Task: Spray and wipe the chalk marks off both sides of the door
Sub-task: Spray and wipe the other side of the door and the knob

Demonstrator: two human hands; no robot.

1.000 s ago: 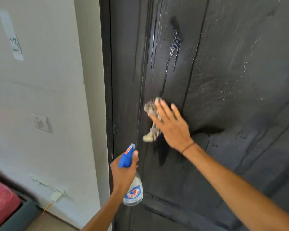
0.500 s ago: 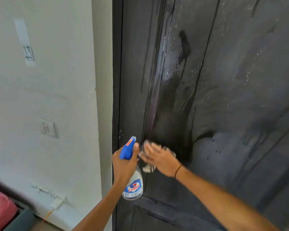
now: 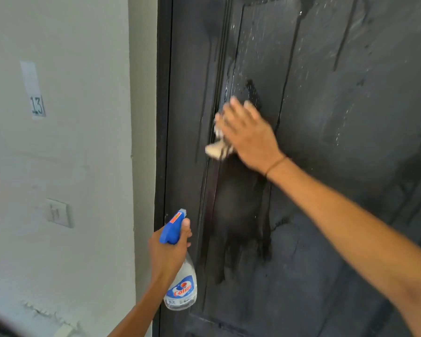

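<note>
The black door (image 3: 326, 166) fills the right of the view, wet and streaked with dark runs. The right hand (image 3: 249, 135) presses a pale cloth (image 3: 218, 148) flat on it with straight fingers, higher than half a second ago. The left hand (image 3: 167, 249) grips the spray bottle (image 3: 181, 285) beside the door's edge. Left of it, the wall (image 3: 71, 154) carries a switch (image 3: 58, 215) and a "13" label (image 3: 37, 105).
</note>
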